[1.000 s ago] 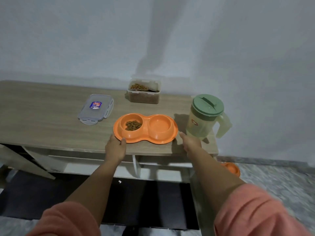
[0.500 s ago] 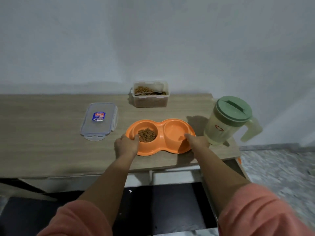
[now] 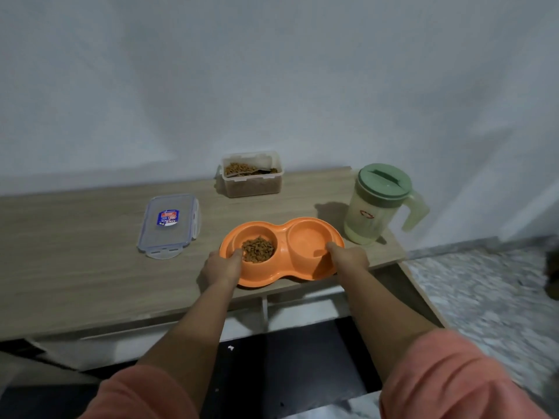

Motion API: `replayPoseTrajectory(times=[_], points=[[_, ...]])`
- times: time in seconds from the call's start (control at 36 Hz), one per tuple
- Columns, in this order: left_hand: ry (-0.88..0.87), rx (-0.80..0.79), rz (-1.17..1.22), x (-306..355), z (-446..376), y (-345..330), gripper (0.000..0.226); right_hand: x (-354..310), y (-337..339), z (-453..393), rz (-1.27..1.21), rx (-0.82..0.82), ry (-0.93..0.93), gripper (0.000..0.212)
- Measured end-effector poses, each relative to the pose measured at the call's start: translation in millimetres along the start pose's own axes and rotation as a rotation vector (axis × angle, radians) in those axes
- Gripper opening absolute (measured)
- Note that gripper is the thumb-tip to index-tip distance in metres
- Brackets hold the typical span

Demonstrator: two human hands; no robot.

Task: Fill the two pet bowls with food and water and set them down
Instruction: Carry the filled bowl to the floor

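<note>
two hands, left (image 3: 222, 266) and right (image 3: 349, 257), grip one double bowl (image 3: 284, 269); one jug (image 3: 378, 204).

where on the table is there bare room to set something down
Widest bare patch: table, left of the clear lid. A smaller one lies between lid and kibble container. Crowded on the right: orange double bowl close beside the pitcher, near the table's end.

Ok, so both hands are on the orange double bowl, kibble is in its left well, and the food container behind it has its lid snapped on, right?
Not quite. The head view shows the food container open, its lid lying flat on the table to the left. The rest holds: the left hand and right hand grip the orange double bowl, with kibble in its left well.
</note>
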State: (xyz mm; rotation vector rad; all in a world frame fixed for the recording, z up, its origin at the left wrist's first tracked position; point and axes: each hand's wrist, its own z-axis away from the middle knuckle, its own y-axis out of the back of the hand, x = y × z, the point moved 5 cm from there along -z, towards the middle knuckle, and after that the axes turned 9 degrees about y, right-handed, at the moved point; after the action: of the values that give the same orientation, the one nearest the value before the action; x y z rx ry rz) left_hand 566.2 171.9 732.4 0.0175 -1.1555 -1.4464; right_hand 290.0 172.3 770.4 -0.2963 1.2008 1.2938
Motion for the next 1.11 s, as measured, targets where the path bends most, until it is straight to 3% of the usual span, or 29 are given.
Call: replayPoseTrajectory(times=[0.22,0.53,0.94,1.11], points=[[-0.02,-0.037,0.172,-14,71,-17,0.045,28,66,28,-0.005,0.032,0.027,0.06],[-0.12,-0.115,0.179,-29,204,-63,0.045,93,207,74,-0.026,0.141,0.055,0.062],[-0.289,-0.33,0.161,26,331,-143,0.038,124,363,78,-0.205,0.35,-0.041,0.055],[-0.322,-0.406,0.141,63,352,-181,0.047,120,405,63,-0.261,0.442,-0.037,0.052]])
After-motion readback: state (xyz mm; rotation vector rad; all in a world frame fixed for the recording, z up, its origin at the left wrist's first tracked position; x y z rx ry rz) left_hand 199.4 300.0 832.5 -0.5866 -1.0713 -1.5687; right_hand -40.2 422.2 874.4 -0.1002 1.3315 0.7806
